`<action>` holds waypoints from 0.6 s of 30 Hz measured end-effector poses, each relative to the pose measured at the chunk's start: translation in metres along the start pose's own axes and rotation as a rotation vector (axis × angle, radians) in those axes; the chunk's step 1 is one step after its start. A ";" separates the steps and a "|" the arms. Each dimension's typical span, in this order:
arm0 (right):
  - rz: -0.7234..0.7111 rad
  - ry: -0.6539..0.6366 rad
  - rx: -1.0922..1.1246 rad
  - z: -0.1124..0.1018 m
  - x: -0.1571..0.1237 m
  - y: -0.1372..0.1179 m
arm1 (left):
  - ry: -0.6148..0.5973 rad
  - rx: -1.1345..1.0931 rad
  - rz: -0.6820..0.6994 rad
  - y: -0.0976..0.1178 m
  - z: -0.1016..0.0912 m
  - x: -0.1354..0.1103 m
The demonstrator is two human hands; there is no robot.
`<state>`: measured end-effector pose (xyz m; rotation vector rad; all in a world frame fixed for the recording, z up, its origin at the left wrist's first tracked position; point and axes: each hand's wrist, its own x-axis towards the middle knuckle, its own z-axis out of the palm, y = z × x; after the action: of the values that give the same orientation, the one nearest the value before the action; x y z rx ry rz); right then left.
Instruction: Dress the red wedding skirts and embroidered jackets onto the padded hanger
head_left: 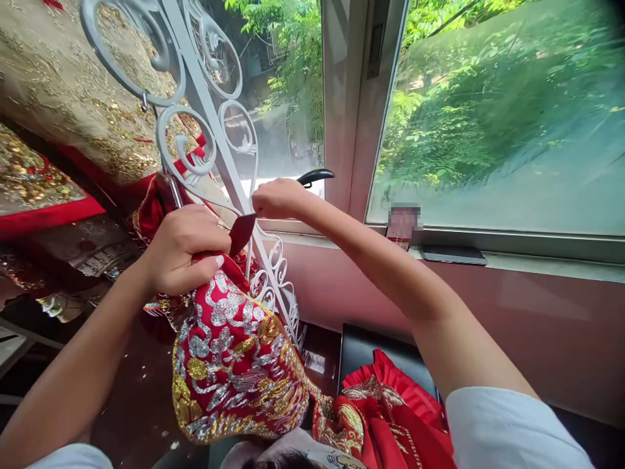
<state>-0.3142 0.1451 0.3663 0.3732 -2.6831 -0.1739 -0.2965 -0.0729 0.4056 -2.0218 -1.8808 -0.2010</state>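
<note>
My left hand (188, 247) is closed on the top edge of a red embroidered garment (239, 365), thick with silver and gold sequin patterns, which hangs below it. A dark red fabric band (243, 233) runs from beside that hand up to my right hand (278, 197). My right hand is a fist, its fingers on the band's upper end. Behind the right wrist shows the black curved end of what looks like a hanger (317, 176); whether the fist touches it I cannot tell.
A white scrolled metal rack (195, 65) leans across the view. Beaded cream and gold clothing (83, 85) hangs at the left. More red clothing (390, 417) lies over a black seat (381, 345). A flat dark object (454, 255) rests on the windowsill (537, 264).
</note>
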 end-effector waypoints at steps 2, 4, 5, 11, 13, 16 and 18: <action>-0.005 -0.041 0.046 0.006 0.006 -0.005 | -0.034 0.014 -0.034 0.002 -0.004 -0.001; -0.005 -0.101 0.136 0.021 0.000 -0.010 | -0.067 0.006 -0.062 0.004 -0.009 -0.002; 0.004 -0.132 0.188 0.030 -0.008 -0.013 | -0.081 -0.001 -0.066 0.004 -0.012 -0.002; 0.078 -0.224 0.211 0.076 -0.107 -0.057 | -0.117 0.016 -0.048 0.009 -0.016 0.004; 0.094 -0.257 0.185 0.079 -0.146 -0.073 | -0.146 0.018 -0.061 0.012 -0.016 0.007; 0.244 -0.261 0.210 0.072 -0.201 -0.075 | -0.143 0.004 -0.088 0.014 -0.016 0.010; 0.418 -0.220 0.255 0.062 -0.235 -0.059 | -0.103 0.008 -0.102 0.015 -0.013 0.010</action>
<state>-0.1214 0.1600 0.2073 -0.1490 -2.9344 0.2678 -0.2788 -0.0687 0.4187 -1.9677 -2.0460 -0.1182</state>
